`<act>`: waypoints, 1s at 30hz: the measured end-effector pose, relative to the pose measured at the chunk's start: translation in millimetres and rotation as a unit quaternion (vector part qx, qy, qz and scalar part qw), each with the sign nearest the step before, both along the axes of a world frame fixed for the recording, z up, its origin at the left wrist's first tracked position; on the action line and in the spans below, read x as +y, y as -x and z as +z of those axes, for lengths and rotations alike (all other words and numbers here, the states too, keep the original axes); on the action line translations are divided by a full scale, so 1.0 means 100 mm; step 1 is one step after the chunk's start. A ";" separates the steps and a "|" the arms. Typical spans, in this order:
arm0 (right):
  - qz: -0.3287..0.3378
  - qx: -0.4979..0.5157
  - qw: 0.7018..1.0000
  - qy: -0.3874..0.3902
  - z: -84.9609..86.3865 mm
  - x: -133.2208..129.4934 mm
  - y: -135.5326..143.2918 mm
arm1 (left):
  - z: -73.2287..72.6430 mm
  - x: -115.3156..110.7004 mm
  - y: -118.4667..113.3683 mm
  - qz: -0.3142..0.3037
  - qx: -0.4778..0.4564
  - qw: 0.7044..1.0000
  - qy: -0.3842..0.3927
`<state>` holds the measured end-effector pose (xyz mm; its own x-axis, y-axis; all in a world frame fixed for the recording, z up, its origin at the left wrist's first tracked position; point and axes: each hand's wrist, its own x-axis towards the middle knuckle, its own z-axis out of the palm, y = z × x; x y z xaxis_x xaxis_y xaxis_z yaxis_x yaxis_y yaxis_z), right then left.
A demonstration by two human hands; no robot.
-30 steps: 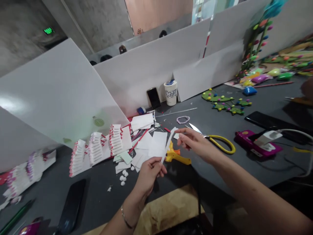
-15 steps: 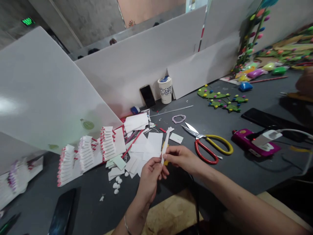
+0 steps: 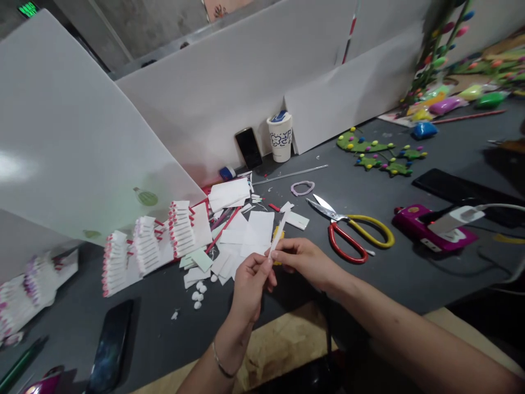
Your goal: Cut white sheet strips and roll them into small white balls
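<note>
Between my two hands a narrow white strip (image 3: 279, 236) stands tilted, its lower end pinched in my fingertips. My left hand (image 3: 251, 282) is closed on that end from below. My right hand (image 3: 305, 260) grips the strip just above, thumb and fingers together. Something yellow (image 3: 281, 234) lies partly hidden behind the strip and my right fingers. White paper pieces (image 3: 258, 227) are spread on the dark table (image 3: 164, 345) beyond my left hand. Small white balls (image 3: 197, 296) lie left of it. Scissors (image 3: 348, 221) with one red and one yellow handle rest open to the right.
Rows of pink-tipped white pieces (image 3: 180, 232) stand at the left, near a dark phone (image 3: 110, 345). A paper cup (image 3: 280, 139) and a propped phone (image 3: 248, 148) stand by the white partition (image 3: 197, 109). A purple power block (image 3: 430, 232) with cables lies right.
The view has tilted down slightly, so most things sit higher in it. Both hands keep hold of the strip, which leans a little more to the right.
</note>
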<state>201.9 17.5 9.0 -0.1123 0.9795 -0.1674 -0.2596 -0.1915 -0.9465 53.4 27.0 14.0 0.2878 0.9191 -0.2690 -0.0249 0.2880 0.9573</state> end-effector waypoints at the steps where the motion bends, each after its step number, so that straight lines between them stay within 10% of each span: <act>1: 0.003 0.028 0.999 0.017 -0.01 0.00 0.02 | -0.01 0.00 0.01 0.008 0.001 1.000 -0.006; 13: -0.071 0.046 0.996 0.017 -0.03 -0.04 0.24 | -0.09 -0.03 0.04 0.035 0.076 0.992 -0.091; 30: -0.048 0.061 0.996 0.040 -0.02 0.04 0.00 | -0.07 -0.06 0.04 -0.054 0.033 0.998 0.001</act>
